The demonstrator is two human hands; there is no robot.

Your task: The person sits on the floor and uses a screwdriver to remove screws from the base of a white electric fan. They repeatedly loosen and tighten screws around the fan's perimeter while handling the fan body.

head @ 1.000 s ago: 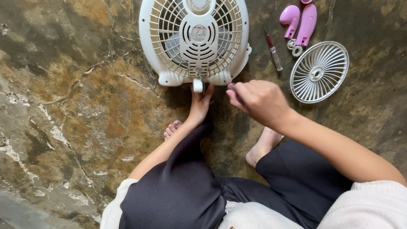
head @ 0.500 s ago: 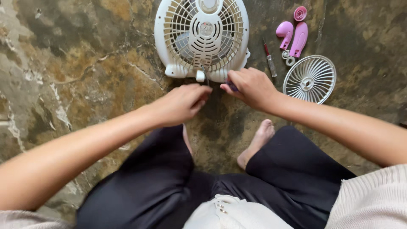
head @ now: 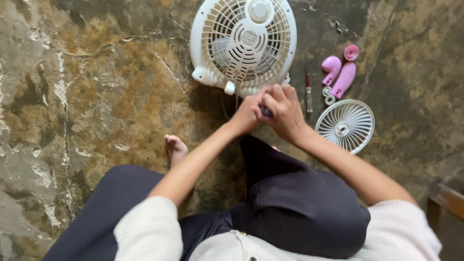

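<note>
A white round table fan [head: 243, 43] lies flat on the stone floor in front of me, grille up. My two hands meet just below its near edge. My right hand [head: 285, 110] is curled around a small dark purple thing [head: 266, 112], mostly hidden by the fingers. My left hand [head: 246, 115] presses against the same thing from the left, its fingers closed on it. Both hands hover close to the fan's white foot tab [head: 230, 87] without touching it.
To the right of the fan lie a thin tool with a red tip [head: 308, 91], pink plastic parts [head: 340, 76] and a small white round grille [head: 345, 125]. My bare foot [head: 175, 147] rests on the floor. A wooden edge [head: 447, 200] shows at bottom right.
My left hand has drawn in from the fan's foot tab to join my right hand on the small purple thing. The view has shifted, so the fan sits higher and further right.
</note>
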